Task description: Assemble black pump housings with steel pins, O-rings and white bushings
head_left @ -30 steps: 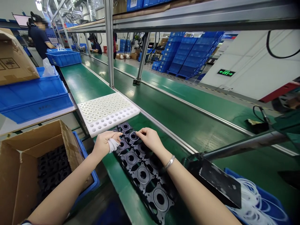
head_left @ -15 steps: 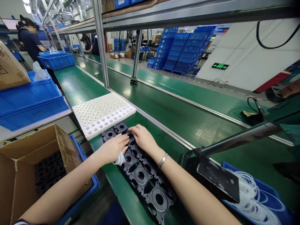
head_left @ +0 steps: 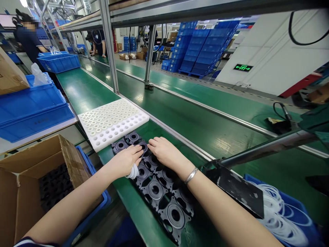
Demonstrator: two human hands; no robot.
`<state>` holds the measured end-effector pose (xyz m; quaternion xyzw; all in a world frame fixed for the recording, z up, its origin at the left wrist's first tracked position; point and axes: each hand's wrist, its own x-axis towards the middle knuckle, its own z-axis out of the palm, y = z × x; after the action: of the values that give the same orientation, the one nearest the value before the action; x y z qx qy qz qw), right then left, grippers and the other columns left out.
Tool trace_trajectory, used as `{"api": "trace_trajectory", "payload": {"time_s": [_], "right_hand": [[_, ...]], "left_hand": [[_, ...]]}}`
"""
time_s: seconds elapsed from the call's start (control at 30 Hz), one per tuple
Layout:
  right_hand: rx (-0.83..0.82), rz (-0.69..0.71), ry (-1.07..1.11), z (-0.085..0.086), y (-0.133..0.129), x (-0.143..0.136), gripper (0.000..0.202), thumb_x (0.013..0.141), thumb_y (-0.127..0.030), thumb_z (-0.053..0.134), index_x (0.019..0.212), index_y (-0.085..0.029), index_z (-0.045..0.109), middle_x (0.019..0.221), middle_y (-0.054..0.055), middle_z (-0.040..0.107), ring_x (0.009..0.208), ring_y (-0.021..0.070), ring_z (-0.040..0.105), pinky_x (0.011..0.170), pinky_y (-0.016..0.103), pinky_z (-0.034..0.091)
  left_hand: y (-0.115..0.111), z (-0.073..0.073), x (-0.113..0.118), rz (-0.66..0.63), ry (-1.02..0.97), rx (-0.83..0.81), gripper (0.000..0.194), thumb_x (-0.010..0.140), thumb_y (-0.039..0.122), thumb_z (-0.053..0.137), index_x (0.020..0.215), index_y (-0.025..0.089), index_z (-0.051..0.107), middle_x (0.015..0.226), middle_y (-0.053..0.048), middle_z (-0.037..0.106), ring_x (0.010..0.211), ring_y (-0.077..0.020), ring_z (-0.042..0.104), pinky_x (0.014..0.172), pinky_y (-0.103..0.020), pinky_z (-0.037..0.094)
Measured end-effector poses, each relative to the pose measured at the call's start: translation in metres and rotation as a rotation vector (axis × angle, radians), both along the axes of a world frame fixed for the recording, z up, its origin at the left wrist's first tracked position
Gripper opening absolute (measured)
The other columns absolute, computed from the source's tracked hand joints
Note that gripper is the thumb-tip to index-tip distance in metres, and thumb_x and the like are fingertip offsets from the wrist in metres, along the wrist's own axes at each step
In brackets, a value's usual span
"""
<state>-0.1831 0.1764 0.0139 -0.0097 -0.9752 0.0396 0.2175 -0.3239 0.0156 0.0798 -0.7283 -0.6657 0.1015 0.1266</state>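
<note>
Just before the white tray (head_left: 113, 138), black parts (head_left: 155, 189) are lying in two rows

From the tray's near edge, the rows are stretching along the green counter (head_left: 83, 85) toward the person. Close to the end by the white tray, the left hand (head_left: 128, 158) is resting over the parts, its upper fingers half bent and its lower ones curling around a bunch of white rings (head_left: 133, 171). Facing it, the right hand (head_left: 164, 150) is keeping its fingers bent over the same spot, the tips just beside the left hand's; the fingers are hiding whether it is gripping anything, so that cannot be told. A metal bracelet (head_left: 191, 175) is circling the right wrist. On the white tray, small rings (head_left: 102, 120) are sitting in rows. Left of the tray and nearer the person, a cardboard box (head_left: 38, 160) is holding further black pieces (head_left: 55, 185). Well to the tray's right, a blue bin (head_left: 293, 197) is carrying loose white loops (head_left: 277, 214).
</note>
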Motion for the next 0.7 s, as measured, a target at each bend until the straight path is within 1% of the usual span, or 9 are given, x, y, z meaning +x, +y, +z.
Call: {"api": "trace_trajectory", "payload": {"time_s": [0.13,0.23,0.33,0.4,0.47,0.53,0.6,0.63,0.7], "right_hand": [[-0.038,0.046,0.024,-0.003,-0.002,0.001,0.015,0.094,-0.007,0.052,0.087,-0.013,0.063,0.092,0.008,0.057,0.085,0.0214,0.045,0.073,0.038,0.032],[-0.157,0.062,0.081,-0.010,-0.003,-0.003,0.018,0.097,-0.009,0.049,0.094,-0.015,0.066,0.099,0.008,0.060,0.087,0.0201,0.048,0.077,0.037,0.037],[-0.455,0.098,0.263,-0.014,-0.002,-0.003,0.026,0.096,-0.007,0.044,0.101,-0.017,0.068,0.107,0.008,0.062,0.097,0.0188,0.053,0.088,0.034,0.043],[-0.715,0.000,0.456,-0.010,-0.001,0.003,0.025,0.093,-0.009,0.044,0.099,-0.017,0.067,0.105,0.008,0.063,0.099,0.0184,0.057,0.090,0.033,0.046],[-0.957,-0.101,0.530,-0.003,-0.004,0.012,0.019,0.093,-0.020,0.048,0.098,-0.016,0.066,0.100,0.008,0.064,0.093,0.0187,0.059,0.082,0.032,0.048],[-1.195,-0.018,0.378,0.007,-0.014,0.022,0.025,0.094,-0.037,0.055,0.103,-0.016,0.067,0.097,0.008,0.066,0.084,0.0183,0.060,0.073,0.031,0.048],[-1.372,0.177,0.166,0.014,-0.029,0.028,0.036,0.091,-0.049,0.062,0.105,-0.015,0.066,0.094,0.007,0.066,0.079,0.0168,0.058,0.069,0.029,0.048],[-1.416,0.242,0.107,0.016,-0.036,0.030,0.038,0.090,-0.051,0.063,0.102,-0.015,0.066,0.091,0.006,0.065,0.076,0.0156,0.057,0.068,0.028,0.047],[-1.453,0.275,0.099,0.019,-0.049,0.030,0.037,0.088,-0.051,0.066,0.088,-0.014,0.064,0.081,0.004,0.060,0.070,0.0132,0.052,0.065,0.026,0.043]], "left_hand": [[0.000,-0.003,0.000,0.037,-0.087,-0.027,0.045,0.091,0.035,0.034,0.125,0.023,0.061,0.135,0.000,0.062,0.133,-0.0075,0.058,0.120,-0.025,0.056],[-0.001,-0.004,-0.001,0.072,-0.165,-0.035,0.047,0.091,0.037,0.034,0.126,0.021,0.061,0.136,-0.003,0.061,0.134,-0.0076,0.057,0.123,-0.026,0.055],[-0.001,-0.003,-0.001,0.121,-0.257,-0.031,0.045,0.091,0.039,0.037,0.124,0.022,0.063,0.135,-0.002,0.062,0.132,-0.0075,0.059,0.121,-0.027,0.057],[-0.002,0.002,0.001,0.174,-0.333,-0.013,0.044,0.091,0.038,0.035,0.122,0.025,0.064,0.133,0.000,0.064,0.126,-0.0056,0.062,0.115,-0.022,0.060],[-0.003,0.009,0.008,0.244,-0.419,0.031,0.045,0.092,0.038,0.030,0.121,0.028,0.063,0.129,0.001,0.066,0.117,-0.0019,0.065,0.104,-0.016,0.061],[-0.003,0.016,0.017,0.322,-0.508,0.089,0.046,0.092,0.039,0.027,0.120,0.028,0.062,0.118,0.001,0.070,0.104,0.0020,0.067,0.092,-0.009,0.059],[-0.002,0.022,0.027,0.385,-0.584,0.129,0.041,0.092,0.040,0.032,0.116,0.026,0.062,0.106,0.001,0.073,0.091,0.0037,0.067,0.080,-0.006,0.053],[-0.001,0.024,0.031,0.406,-0.615,0.132,0.038,0.091,0.041,0.037,0.115,0.025,0.062,0.101,0.002,0.073,0.085,0.0041,0.065,0.075,-0.005,0.050],[-0.001,0.026,0.037,0.426,-0.664,0.117,0.033,0.089,0.040,0.048,0.114,0.024,0.062,0.095,0.003,0.073,0.079,0.0047,0.063,0.070,-0.004,0.044]]}}
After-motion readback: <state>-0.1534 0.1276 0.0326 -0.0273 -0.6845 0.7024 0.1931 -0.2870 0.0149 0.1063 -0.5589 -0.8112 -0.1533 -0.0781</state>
